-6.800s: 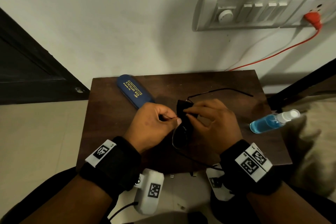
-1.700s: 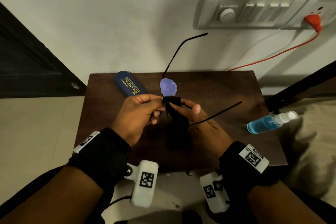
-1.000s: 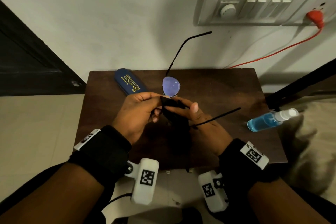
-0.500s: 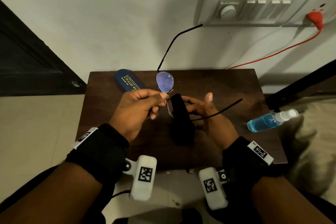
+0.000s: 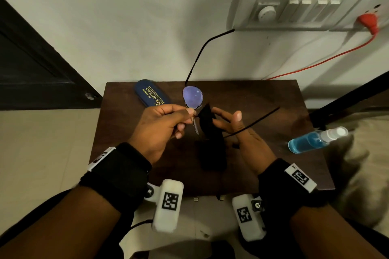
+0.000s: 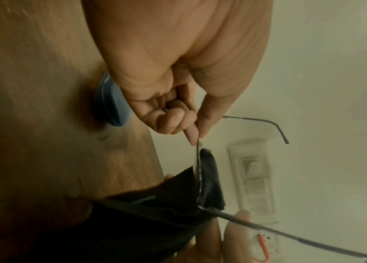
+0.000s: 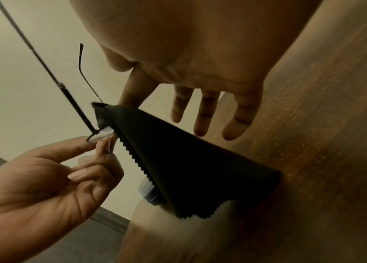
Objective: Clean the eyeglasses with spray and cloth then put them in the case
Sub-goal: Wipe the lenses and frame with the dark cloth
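Above the brown table (image 5: pixel 263 99) my left hand (image 5: pixel 190 112) pinches the thin black eyeglasses (image 5: pixel 192 98) at the bridge, and the upper lens glows violet. A black cloth (image 5: pixel 210 132) hangs folded over the lower lens. My right hand (image 5: pixel 226 114) is beside it with straight, spread fingers and the thumb lifted. Its index finger touches the cloth's top (image 7: pixel 110 110). One temple points up at the wall and the other crosses my right palm. The left wrist view shows the pinch (image 6: pixel 196 138) on the frame, edge-on. The blue case (image 5: pixel 150 95) lies shut at the table's back left.
A spray bottle (image 5: pixel 313 140) with blue liquid lies on its side at the table's right edge. A switch panel (image 5: pixel 294 10) with a red plug and cord (image 5: pixel 328 59) is on the wall behind. Beige bedding (image 5: pixel 362 153) is on the right and a dark door (image 5: pixel 31 65) on the left.
My right hand has let go of its pinch on the cloth and spread its fingers. The cloth now hangs over the lower lens. My left hand keeps hold of the glasses.
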